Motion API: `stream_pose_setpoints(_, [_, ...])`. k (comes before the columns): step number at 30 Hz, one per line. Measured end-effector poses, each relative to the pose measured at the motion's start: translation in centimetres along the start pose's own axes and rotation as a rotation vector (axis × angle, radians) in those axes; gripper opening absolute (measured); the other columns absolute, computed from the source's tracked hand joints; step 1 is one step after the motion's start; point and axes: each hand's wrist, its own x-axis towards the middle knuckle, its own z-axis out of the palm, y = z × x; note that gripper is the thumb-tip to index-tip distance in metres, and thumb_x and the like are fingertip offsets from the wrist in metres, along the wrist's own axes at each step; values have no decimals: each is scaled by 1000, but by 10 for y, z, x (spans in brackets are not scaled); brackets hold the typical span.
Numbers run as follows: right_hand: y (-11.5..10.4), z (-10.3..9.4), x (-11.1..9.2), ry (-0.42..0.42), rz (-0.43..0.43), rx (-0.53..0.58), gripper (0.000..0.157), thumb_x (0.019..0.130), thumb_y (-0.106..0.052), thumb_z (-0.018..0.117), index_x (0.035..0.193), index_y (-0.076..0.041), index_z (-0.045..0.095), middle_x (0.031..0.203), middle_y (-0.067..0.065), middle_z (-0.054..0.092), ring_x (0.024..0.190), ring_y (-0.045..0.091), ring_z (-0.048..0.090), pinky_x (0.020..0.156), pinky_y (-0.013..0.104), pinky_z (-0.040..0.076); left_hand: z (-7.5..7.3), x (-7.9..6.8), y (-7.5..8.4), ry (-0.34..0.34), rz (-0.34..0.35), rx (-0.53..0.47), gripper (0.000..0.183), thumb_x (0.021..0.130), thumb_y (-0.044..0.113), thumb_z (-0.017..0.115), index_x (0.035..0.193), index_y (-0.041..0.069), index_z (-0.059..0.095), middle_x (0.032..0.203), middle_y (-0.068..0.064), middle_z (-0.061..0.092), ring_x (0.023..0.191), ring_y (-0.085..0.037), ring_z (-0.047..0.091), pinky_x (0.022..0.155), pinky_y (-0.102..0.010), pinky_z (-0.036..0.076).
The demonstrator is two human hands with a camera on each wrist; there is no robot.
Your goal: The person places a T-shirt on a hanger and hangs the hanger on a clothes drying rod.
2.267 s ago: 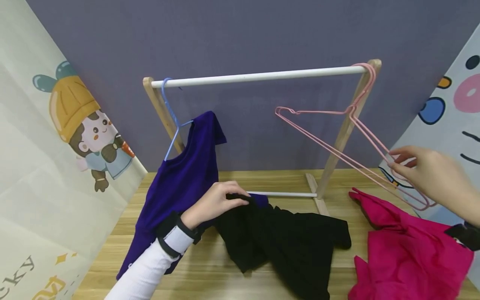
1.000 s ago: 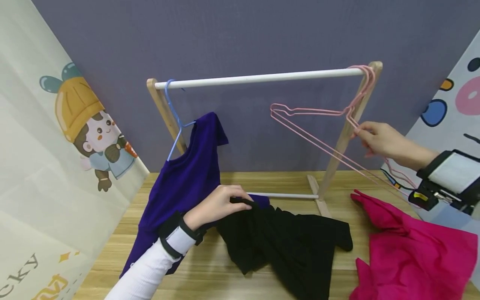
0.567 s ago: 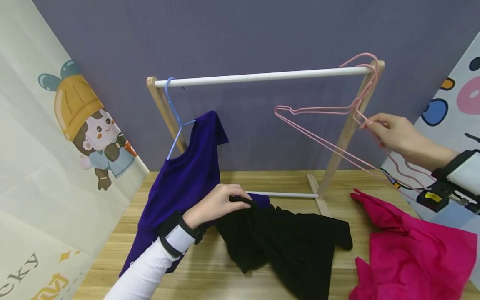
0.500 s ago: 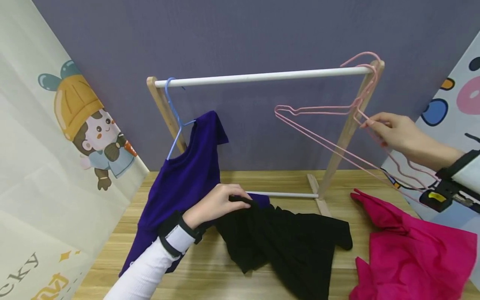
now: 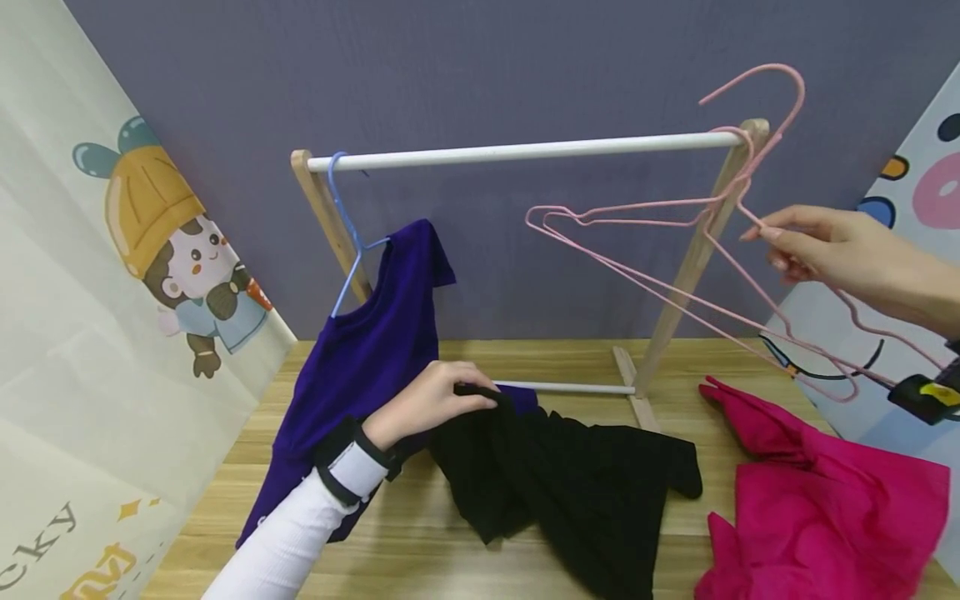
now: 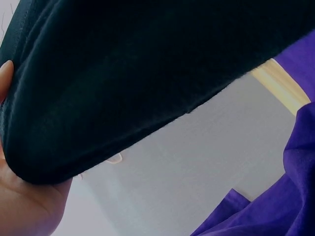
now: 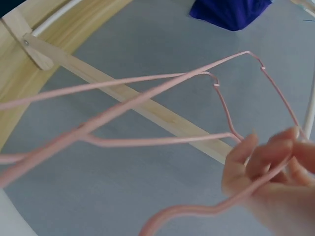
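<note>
My right hand (image 5: 847, 246) pinches the shoulder of a pink clothes hanger (image 5: 799, 93) whose hook stands free above the rail. A second pink hanger (image 5: 746, 272) hangs by its hook at the rail's right end, overlapping the held one. In the right wrist view the thumb and fingers close round the pink wire. My left hand (image 5: 435, 404) grips the upper edge of a black T-shirt (image 5: 592, 483), the rest of which spreads over the table. In the left wrist view the black cloth (image 6: 123, 88) hides most of the fingers.
The clothes rack has a white rail (image 5: 517, 153) and wooden posts. A purple T-shirt (image 5: 367, 358) hangs on a blue hanger (image 5: 342, 212) at its left end, beside my left arm. A magenta garment (image 5: 832, 508) lies on the wooden table (image 5: 420, 550) at the right.
My right hand has moved from the hanger's lower right corner up to its shoulder and lifted its hook off the rail, up and right. The left hand stays on the black T-shirt.
</note>
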Motion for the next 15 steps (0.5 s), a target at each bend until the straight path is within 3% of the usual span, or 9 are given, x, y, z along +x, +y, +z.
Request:
stream_pose_setpoints(8, [4,2,-15,-97,1,-62,33,95,-26,37,120,-6,39,74,13,47,68,18,46,57,23,42,-1,2,-3,40,-36,17,10,78,17,65,88,14,66,83,0,66,79,-5,56,69,-30,50])
stream_pose_setpoints(15, [14,11,-27,-112,-60,-91,27,92,-19,44,114,-5,47,69,8,48,63,17,47,52,25,45,-3,0,-6,59,-48,30,9,77,16,66,86,13,66,83,-1,67,80,-6,57,70,-31,50])
